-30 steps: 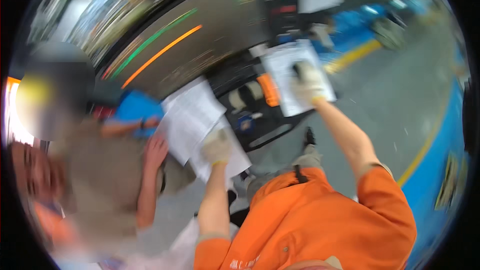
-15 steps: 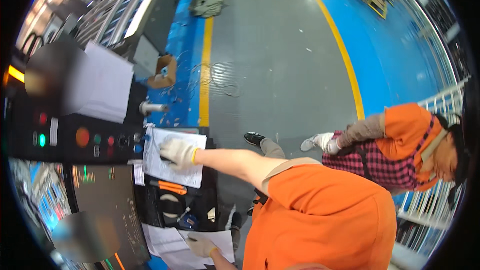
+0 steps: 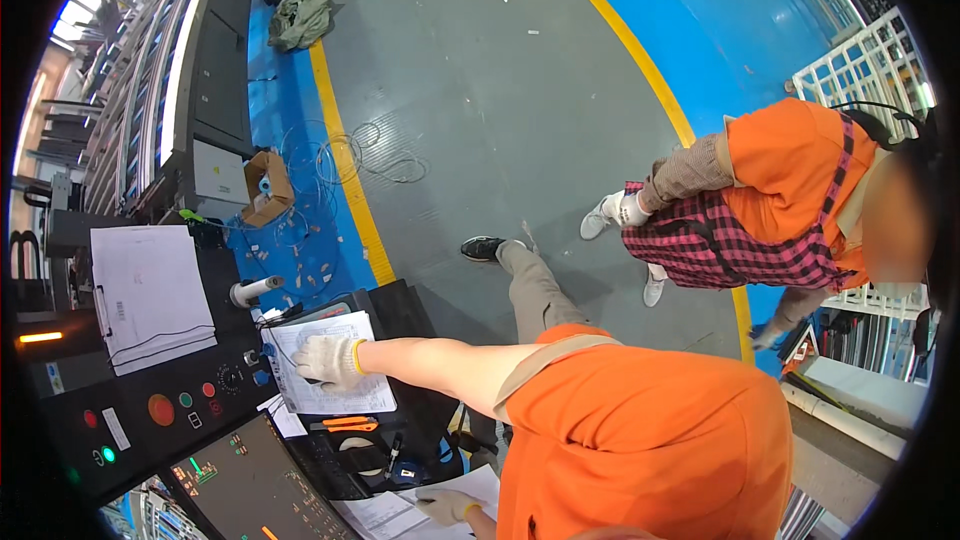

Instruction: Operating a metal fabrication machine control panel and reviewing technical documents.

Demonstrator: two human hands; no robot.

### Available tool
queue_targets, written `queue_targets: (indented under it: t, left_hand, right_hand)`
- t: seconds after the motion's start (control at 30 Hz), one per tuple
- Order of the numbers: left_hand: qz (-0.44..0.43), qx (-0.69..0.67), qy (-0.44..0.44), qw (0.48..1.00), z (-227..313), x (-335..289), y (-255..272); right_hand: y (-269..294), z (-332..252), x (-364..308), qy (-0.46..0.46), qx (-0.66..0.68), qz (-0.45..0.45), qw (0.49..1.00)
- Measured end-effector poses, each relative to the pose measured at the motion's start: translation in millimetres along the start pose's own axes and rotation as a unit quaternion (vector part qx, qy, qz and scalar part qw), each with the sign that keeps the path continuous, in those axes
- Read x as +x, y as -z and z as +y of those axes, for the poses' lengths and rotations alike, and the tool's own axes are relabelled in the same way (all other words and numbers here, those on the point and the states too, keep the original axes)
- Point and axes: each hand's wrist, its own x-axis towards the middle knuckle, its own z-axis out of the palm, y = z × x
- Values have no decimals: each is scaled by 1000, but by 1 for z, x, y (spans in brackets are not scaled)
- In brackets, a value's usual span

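Note:
My right hand (image 3: pixel 328 362), in a white knit glove with a yellow cuff, lies on printed sheets (image 3: pixel 350 398) at the console's right side. Its fingers are apart and rest on the paper; no held thing shows. A thin dark cord runs across the sheets beside it. At the lower edge, my left hand (image 3: pixel 443 507), also gloved, lies with extended fingers on more white papers (image 3: pixel 385 515). Between the two hands are an orange utility knife (image 3: pixel 345 424), a black pen-like tool (image 3: pixel 395 447), a pale round object (image 3: pixel 360 455) and a blue, tape-measure-like item (image 3: pixel 407 474).
A black control panel (image 3: pixel 140 395) with coloured buttons and a dark screen (image 3: pixel 250 485) stands left, with a paper stack (image 3: pixel 155 290) above. A co-worker in a plaid apron (image 3: pixel 735 240) stands right. A cardboard box (image 3: pixel 268 190) and loose cable (image 3: pixel 370 155) lie on the floor.
The view has turned, shifting the console lower and the co-worker higher. Both my hands remain on their papers; the right hand's fingers look flatter. The co-worker's other hand now shows.

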Motion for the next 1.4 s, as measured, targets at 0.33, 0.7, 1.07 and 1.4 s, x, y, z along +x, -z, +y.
queue_targets:
  t: [0.33, 0.7, 1.07, 1.4]
  left_hand:
    - [-110, 41, 28, 993, 4, 3, 19]
    - [-99, 38, 74, 992, -2, -13, 29]
    - [27, 20, 26, 999, 8, -12, 21]
    - [39, -49, 31, 998, 9, -8, 21]
  right_hand:
    - [3, 1, 5, 20, 11, -16, 1000]
    - [0, -22, 15, 19, -18, -55, 998]
    - [2, -10, -2, 80, -53, -69, 993]
    - [2, -5, 5, 107, -69, -100, 987]
